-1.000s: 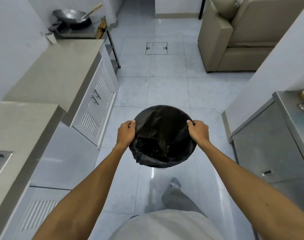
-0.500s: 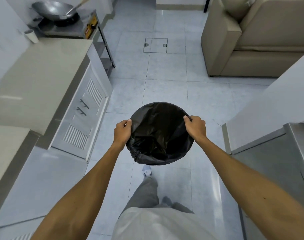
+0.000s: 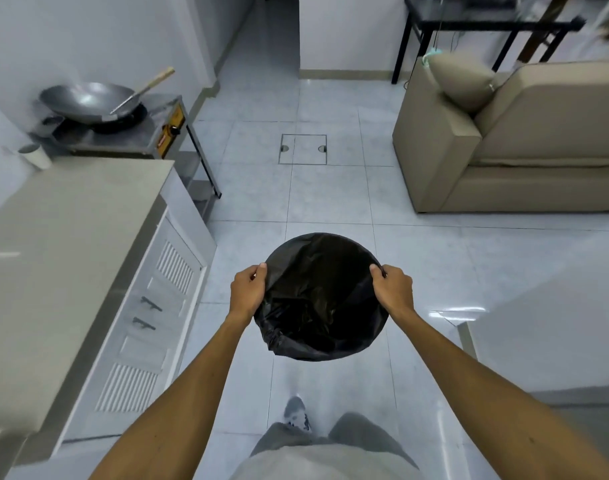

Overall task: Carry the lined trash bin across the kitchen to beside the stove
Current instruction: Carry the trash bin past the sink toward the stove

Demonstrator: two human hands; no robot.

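Gripping opposite sides of the rim, the left hand (image 3: 247, 293) and right hand (image 3: 392, 289) hold the black-lined trash bin (image 3: 322, 296) mouth-up above the tiled floor (image 3: 331, 202), stove (image 3: 123, 133) ahead-left; no legible labels.

Pale glossy tiled floor (image 3: 331, 202) lies under my left hand (image 3: 247, 292) and right hand (image 3: 393, 291). Ahead of them sits a floor hatch (image 3: 303, 149); a beige sofa (image 3: 525, 150) stands beyond my right hand, a counter (image 3: 64, 237) beside my left.

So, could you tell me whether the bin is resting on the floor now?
No, both hands, left and right, hold the bin above the floor.
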